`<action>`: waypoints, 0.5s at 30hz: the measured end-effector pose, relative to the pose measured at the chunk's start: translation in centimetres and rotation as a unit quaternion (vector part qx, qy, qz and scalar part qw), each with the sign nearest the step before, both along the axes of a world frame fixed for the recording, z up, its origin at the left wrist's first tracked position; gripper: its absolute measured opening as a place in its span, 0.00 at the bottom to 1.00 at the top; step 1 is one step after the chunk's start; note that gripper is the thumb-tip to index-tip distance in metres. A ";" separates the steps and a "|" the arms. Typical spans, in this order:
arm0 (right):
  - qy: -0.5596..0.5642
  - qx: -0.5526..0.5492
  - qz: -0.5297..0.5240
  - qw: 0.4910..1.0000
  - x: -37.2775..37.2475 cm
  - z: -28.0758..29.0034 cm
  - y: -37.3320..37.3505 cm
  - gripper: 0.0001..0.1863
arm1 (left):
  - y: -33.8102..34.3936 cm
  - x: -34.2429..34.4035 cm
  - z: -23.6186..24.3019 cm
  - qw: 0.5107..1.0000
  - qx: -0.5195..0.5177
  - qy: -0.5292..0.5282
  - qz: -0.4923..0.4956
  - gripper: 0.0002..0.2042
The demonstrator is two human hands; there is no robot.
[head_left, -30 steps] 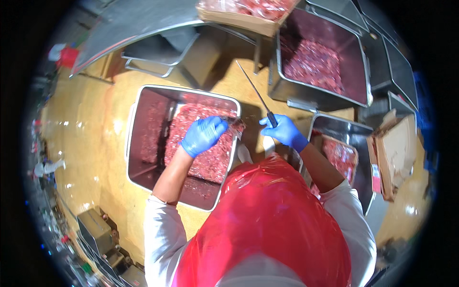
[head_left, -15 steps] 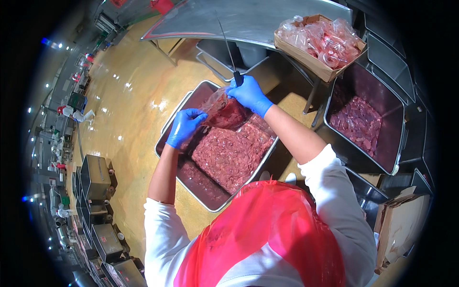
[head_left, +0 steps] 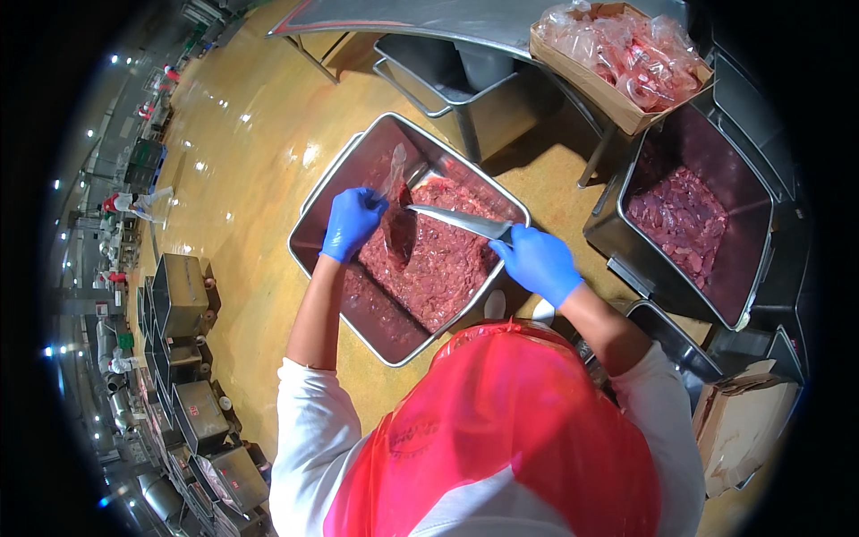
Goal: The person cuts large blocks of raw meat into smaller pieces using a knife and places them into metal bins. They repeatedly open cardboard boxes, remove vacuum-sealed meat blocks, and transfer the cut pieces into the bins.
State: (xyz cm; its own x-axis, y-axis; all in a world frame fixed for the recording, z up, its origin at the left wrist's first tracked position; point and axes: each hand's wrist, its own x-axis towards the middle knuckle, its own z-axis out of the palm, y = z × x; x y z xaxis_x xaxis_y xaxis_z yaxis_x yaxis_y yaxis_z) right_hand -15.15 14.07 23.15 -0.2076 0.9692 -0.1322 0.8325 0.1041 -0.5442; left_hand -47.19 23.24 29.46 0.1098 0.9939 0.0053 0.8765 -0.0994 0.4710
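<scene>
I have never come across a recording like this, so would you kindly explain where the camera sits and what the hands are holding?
There is no machine here: a person works with their own blue-gloved hands. The view comes from a fisheye camera worn on the head, looking down, so straight edges bend. The left hand grips a clear plastic bag that looks red lower down. The right hand holds a knife, its blade pointing toward the bag. Below them, a metal bin of chopped meat stands on the yellowish floor. Farther off, a cardboard box holds crumpled plastic.
</scene>
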 end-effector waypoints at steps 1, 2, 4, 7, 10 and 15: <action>0.018 0.011 0.013 1.000 -1.4 0.1 0.9 0.24 | -0.5 0.0 0.3 1.000 -0.001 -0.003 0.014 0.11; 0.047 0.021 0.023 0.998 -3.2 0.5 1.7 0.23 | -0.9 -0.2 0.2 1.000 0.006 0.012 0.019 0.11; 0.076 0.019 0.041 0.996 -7.2 1.2 3.7 0.23 | -1.9 -0.8 -0.3 0.998 0.018 0.040 0.033 0.11; 0.075 0.017 0.056 0.995 -9.5 0.7 8.0 0.24 | -4.5 -0.6 -0.4 0.997 0.004 -0.038 0.064 0.12; -0.002 0.001 0.100 0.995 -7.7 -1.0 11.4 0.26 | -5.6 -2.1 -4.1 0.950 -0.053 -0.260 0.162 0.09; -0.059 -0.056 0.029 0.996 -0.9 -7.1 15.1 0.30 | -5.7 1.8 -7.4 0.864 -0.124 -0.430 0.232 0.07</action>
State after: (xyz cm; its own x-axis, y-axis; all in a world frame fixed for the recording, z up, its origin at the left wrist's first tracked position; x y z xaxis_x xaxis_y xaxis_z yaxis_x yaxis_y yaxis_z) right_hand -16.10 29.22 16.03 -0.2384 0.9342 -0.2655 0.8860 0.0973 -0.4533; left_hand -45.38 17.51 22.10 -0.2387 0.9127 -0.3318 0.1105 0.3650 0.9244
